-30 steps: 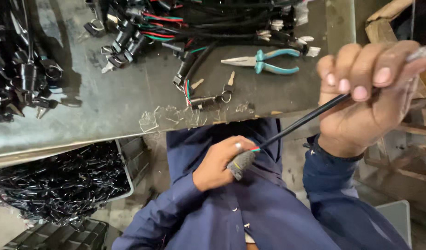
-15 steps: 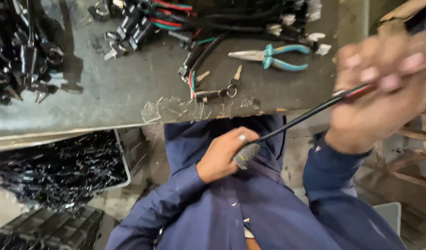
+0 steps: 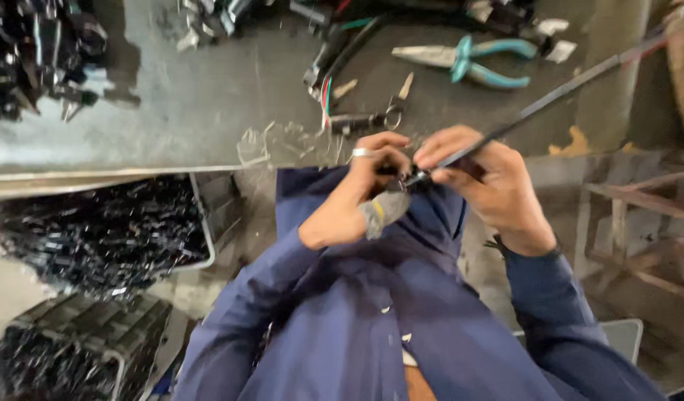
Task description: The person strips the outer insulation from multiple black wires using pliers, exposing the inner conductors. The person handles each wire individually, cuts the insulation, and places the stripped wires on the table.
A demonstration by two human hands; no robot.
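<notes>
A thin black cable point(image 3: 550, 100) runs from the upper right down to my two hands, which meet just below the bench edge. My right hand point(image 3: 487, 182) pinches the cable near its lower end. My left hand point(image 3: 360, 193), with a ring on one finger and a grey wrap on the thumb, grips the cable's end where a small connector sits, mostly hidden by the fingers. Both hands touch each other above my blue shirt.
The grey bench point(image 3: 193, 119) carries teal-handled pliers point(image 3: 468, 59), a short wire piece with coloured cores point(image 3: 334, 96) and piles of black cable parts point(image 3: 30, 59). Crates of black parts point(image 3: 97, 238) stand below left. A wooden frame point(image 3: 632, 215) is at right.
My right hand has slid down the cable from the upper right to meet my left hand at the cable's end. The view has tilted down slightly.
</notes>
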